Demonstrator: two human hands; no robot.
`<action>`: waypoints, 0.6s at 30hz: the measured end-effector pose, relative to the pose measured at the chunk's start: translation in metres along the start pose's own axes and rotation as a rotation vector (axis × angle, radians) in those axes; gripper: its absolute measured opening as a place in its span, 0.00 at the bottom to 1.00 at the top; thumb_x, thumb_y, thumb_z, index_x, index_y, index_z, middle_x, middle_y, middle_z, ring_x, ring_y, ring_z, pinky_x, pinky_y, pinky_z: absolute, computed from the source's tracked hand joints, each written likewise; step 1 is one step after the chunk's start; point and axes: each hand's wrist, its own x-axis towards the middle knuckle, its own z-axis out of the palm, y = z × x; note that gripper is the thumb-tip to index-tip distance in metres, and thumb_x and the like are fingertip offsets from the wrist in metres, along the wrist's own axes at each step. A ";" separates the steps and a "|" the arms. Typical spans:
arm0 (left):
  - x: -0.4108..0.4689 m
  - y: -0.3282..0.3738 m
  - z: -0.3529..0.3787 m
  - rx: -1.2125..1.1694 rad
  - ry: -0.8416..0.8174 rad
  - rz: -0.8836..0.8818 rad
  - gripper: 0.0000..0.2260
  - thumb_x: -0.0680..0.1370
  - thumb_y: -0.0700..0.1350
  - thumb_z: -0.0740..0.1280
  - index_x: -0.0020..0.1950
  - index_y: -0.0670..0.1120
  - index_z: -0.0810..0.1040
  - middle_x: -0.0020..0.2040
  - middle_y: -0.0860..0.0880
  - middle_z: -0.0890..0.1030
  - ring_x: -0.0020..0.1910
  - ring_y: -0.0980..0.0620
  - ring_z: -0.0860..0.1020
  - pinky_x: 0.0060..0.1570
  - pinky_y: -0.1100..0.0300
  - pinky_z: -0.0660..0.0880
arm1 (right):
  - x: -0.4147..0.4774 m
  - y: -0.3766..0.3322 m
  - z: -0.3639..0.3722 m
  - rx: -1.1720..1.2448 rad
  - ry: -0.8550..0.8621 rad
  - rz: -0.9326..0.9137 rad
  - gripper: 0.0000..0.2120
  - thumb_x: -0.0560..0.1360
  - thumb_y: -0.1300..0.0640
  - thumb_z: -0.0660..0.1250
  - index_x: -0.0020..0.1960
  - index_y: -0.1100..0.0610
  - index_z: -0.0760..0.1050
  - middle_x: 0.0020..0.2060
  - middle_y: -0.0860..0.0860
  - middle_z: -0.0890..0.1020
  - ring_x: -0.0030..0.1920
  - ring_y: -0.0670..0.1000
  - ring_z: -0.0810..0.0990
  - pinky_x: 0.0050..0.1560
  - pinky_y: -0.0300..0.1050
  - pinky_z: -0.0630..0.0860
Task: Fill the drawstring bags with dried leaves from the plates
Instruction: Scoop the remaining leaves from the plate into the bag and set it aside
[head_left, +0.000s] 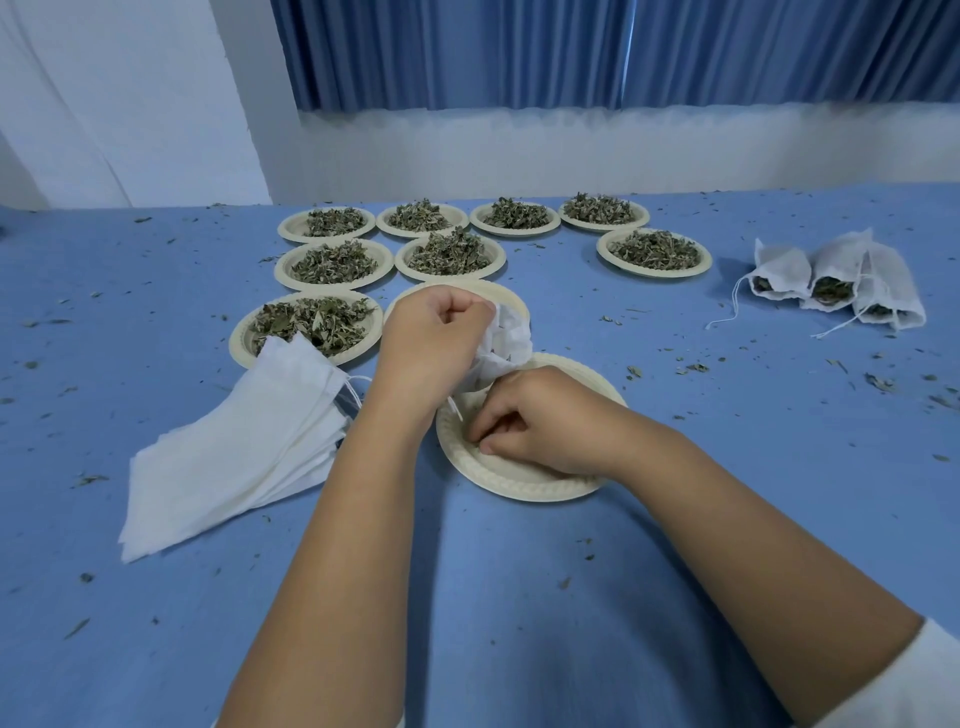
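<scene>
We are recording the left hand (436, 338) gripping the drawstring bag (506, 338) in a closed fist at its bunched upper edge. It is holding the bag over the far rim of the near plate (519, 488), at the centre of the table. The right hand (530, 421) is resting in that plate at the bag's six o'clock, fingers curled and tips together. We are unable to tell whether they are pinching leaves, cord or nothing.

We are flagging three risks:
- **Spillage:** The bag's mouth is looking crumpled rather than spread, so leaves fed in now would likely be spilling over the edge. The tablecloth (519, 597) is carrying many scattered fragments, which suggests brittle material.
- **Snagging:** The loose drawstring (454, 408) is hanging just beside the right fingertips and could be catching in them.
- **Knocking:** The left forearm is lying just beside the stack of empty bags (234, 447) at nine o'clock, with a full plate (306, 322) at ten o'clock. A careless sweep could be upsetting either.

The bag is appearing white, thin and heavily creased, and its fill level is hidden. The near plate is showing a bare embossed rim with no heap visible. The dried leaves (449, 252) are looking dull green and curled, heaped on plates from eleven to one o'clock. Three filled bags (831, 280) are lying at two o'clock, dark leaf showing at their mouths and cords trailing.
</scene>
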 end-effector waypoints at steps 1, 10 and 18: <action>0.000 0.000 0.000 -0.002 -0.002 0.001 0.07 0.76 0.41 0.67 0.39 0.49 0.80 0.25 0.59 0.75 0.26 0.59 0.70 0.36 0.59 0.71 | 0.000 -0.001 0.000 -0.011 0.012 -0.001 0.08 0.73 0.62 0.70 0.49 0.54 0.85 0.44 0.45 0.85 0.43 0.44 0.79 0.50 0.42 0.74; 0.001 -0.001 -0.001 -0.004 0.002 -0.007 0.07 0.76 0.42 0.67 0.38 0.48 0.80 0.25 0.58 0.75 0.26 0.58 0.71 0.35 0.59 0.71 | -0.004 -0.001 -0.008 0.043 -0.034 0.016 0.07 0.75 0.62 0.69 0.47 0.53 0.84 0.37 0.39 0.81 0.39 0.38 0.77 0.44 0.32 0.74; 0.001 -0.001 -0.001 0.014 0.008 -0.011 0.07 0.76 0.42 0.67 0.39 0.49 0.80 0.24 0.59 0.75 0.23 0.60 0.70 0.30 0.64 0.68 | -0.015 0.012 -0.041 0.600 0.429 0.042 0.07 0.74 0.64 0.72 0.44 0.52 0.84 0.38 0.48 0.85 0.38 0.42 0.81 0.47 0.36 0.78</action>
